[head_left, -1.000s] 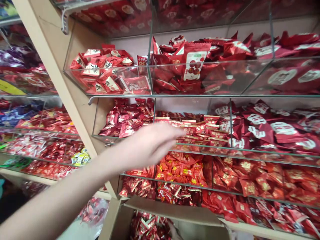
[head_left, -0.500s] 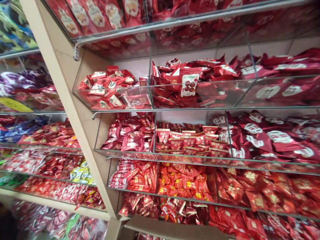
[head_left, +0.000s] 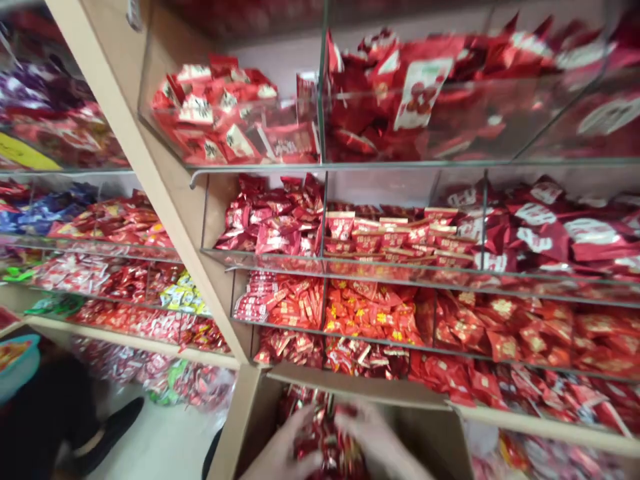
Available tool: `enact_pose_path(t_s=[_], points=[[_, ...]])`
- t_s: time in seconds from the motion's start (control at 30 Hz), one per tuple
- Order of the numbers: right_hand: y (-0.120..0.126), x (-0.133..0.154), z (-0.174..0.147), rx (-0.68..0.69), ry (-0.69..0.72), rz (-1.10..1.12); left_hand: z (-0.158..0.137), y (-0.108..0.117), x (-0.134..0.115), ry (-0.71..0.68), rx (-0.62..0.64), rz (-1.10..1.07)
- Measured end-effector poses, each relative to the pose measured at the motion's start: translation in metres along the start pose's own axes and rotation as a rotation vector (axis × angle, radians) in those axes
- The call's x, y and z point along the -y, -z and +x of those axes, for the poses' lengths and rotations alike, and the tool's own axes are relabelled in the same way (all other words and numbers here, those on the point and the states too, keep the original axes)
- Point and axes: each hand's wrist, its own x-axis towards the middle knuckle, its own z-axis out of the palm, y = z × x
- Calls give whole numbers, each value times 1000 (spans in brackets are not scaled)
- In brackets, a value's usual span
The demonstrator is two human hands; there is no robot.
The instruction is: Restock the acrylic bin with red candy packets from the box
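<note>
At the bottom of the head view, my left hand (head_left: 287, 443) and my right hand (head_left: 373, 437) are inside an open cardboard box (head_left: 445, 437). Between them, both hands cup a heap of dark red wrapped candies (head_left: 327, 443), fingers curved around its two sides. Motion blurs the fingers, and their lower parts are cut off by the frame edge. More red wrapped candies show behind the hands at the far wall of the box, under its raised flap (head_left: 360, 387).
Above the box rise shelves with glass dividers, filled with red candy packets (head_left: 370, 313). A wooden upright (head_left: 145, 180) separates them from shelves at left. A person in dark clothing is at lower left with a dark shoe (head_left: 117, 430), near a turquoise basin (head_left: 23, 370).
My view has tilted down, so the shelves sit higher in the picture. The box interior and both my hands, around candies, have come into view, as have the person and basin at left.
</note>
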Motion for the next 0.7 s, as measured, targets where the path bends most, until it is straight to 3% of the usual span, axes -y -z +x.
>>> enact_pose_path(t_s=[0.07, 0.13, 0.2, 0.3, 0.37, 0.47, 0.6, 0.7], points=[[-4, 0, -8, -52, -106, 111, 11, -12, -9, -106, 20, -41], [-7, 5, -15, -111, -108, 238, 21, -24, -24, -147, 29, -82], [-5, 15, -22, -217, 39, 218, 27, -33, -42, -139, 29, -136], [6, 38, -33, -433, 376, -113, 30, -43, -63, -166, 45, -239], [11, 54, -39, -475, 510, -257, 30, -47, -71, -185, 0, -318], [12, 70, -44, -382, 405, -27, 33, -50, -76, -144, -80, -441], [12, 78, -43, -197, 206, 438, 36, -45, -83, -113, -54, -506], [20, 81, -44, -105, 228, 280, 37, -38, -88, -133, -6, -368]])
